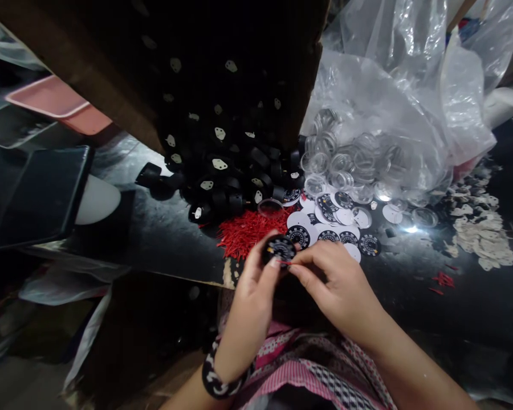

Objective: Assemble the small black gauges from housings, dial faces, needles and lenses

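Observation:
My left hand (250, 302) is wrapped round a small black gauge (277, 246), its dial with white markings turned up towards me. Between the thumb and forefinger of my right hand (340, 282) is a thin red pointer (284, 262), held against the face of the gauge. Just beyond my left hand lies a heap of red pointers (250, 230). Loose dial discs (299, 234), some black side up and others white, are spread beyond my right hand. Black gauge housings (226, 200) are piled behind the red heap.
A dark cardboard box (123, 85) tilts over the housings. Clear round covers (346, 165) spill from a plastic bag (380, 85). Pale metal plates (483, 239) and a few red pointers (443, 279) lie at right. On the left are a dark tablet-like slab (43, 193) and a pink tray (55, 97).

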Motion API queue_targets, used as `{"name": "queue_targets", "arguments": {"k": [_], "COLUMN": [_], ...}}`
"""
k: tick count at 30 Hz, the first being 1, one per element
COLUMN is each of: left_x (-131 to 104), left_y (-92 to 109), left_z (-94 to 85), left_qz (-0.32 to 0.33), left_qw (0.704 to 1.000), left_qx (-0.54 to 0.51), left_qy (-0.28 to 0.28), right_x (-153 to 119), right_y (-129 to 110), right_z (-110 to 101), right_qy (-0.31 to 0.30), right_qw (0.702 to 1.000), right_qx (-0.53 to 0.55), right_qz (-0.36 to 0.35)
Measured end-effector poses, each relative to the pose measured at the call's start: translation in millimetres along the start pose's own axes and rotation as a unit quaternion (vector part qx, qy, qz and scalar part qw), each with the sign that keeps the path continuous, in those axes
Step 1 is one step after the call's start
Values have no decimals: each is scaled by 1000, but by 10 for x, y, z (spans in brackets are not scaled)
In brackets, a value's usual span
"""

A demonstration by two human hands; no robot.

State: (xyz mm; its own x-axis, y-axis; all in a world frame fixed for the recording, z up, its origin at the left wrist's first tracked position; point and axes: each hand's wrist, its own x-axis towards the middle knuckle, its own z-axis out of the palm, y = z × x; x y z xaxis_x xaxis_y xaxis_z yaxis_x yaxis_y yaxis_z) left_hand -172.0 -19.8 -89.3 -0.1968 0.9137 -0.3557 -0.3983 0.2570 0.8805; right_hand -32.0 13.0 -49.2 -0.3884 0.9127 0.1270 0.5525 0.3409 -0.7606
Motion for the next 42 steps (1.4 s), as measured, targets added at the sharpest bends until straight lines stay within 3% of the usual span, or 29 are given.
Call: {"name": "queue_targets", "arguments": {"k": [3,7,16,24,28,31,34,37,39,42], "left_x": [16,-19,-106,-136,-98,-62,-50,-68,-90,-107], "left_y": [-56,-54,72,3,-7,4,-7,-77,-145,-223], "left_z": [31,39,65,-36,-45,-47,-64,-69,-48,-2], "left_qz": [-14,1,46,160,44,-51,-59,-53,-78,-108], "left_qw": [999,997,993,959,984,991,990,991,993,993], "left_qx": [4,31,100,233,156,73,65,76,55,15], "left_qy": [-50,-68,-39,-36,-73,-102,-109,-93,-63,-42], "right_x": [4,7,-75,-148,-124,-83,-39,-3,10,17], "right_y": [1,10,-10,-50,-11,43,94,104,74,11], "right_z": [-13,-51,-53,-10,-31,-57,-61,-35,-3,35], "right_qy": [-16,-20,-7,4,-8,13,13,11,23,40], "right_qw": [999,998,999,998,998,999,986,971,971,984], "right_qx": [-29,-43,1,36,27,-37,-135,-200,-199,-165], "right_qz": [16,29,36,45,51,-24,-100,-132,-129,-53]}}
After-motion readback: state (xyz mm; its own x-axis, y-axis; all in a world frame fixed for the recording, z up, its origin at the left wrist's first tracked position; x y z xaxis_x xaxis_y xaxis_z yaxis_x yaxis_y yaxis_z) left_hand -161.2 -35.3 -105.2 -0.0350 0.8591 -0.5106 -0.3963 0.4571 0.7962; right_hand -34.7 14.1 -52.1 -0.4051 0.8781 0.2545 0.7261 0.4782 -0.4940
